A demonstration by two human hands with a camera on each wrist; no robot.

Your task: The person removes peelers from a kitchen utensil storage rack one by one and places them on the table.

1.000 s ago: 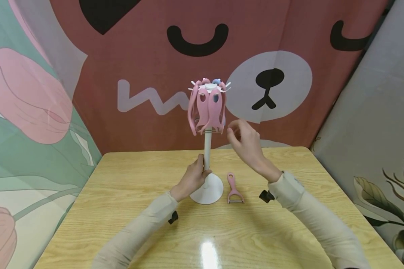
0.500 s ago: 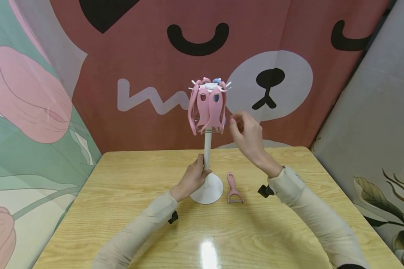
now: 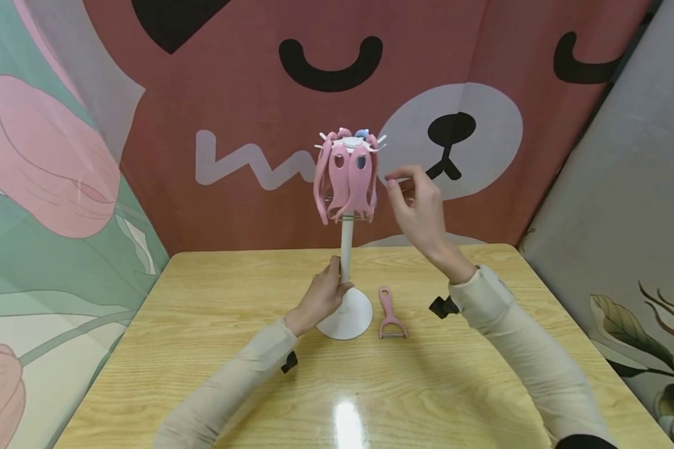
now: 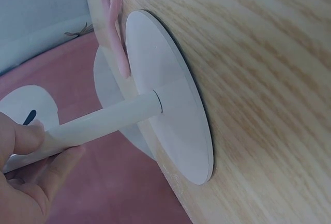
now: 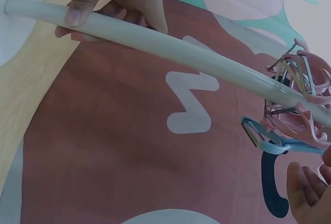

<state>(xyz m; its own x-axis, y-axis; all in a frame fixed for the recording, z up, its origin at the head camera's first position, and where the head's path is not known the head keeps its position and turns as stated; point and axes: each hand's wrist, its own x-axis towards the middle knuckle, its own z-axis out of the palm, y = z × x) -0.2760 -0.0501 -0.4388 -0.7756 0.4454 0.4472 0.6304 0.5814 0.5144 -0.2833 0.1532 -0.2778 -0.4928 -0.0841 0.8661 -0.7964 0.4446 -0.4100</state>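
A pink Y-shaped peeler lay on the yellow wooden surface, the left grip curled round the round-footed white stand, and the bent right grip, full or empty I couldn't tell, was by its hanging pink and blue peelers.

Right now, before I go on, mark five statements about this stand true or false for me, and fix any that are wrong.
1. The left hand grips the white pole. True.
2. The loose pink peeler lies on the table, right of the round base. True.
3. The right hand holds the loose pink peeler. False: the right hand is up beside the hanging peelers.
4. All the hanging peelers are pink. False: a light blue peeler hangs among them.
5. The round base sits flat on the table. True.
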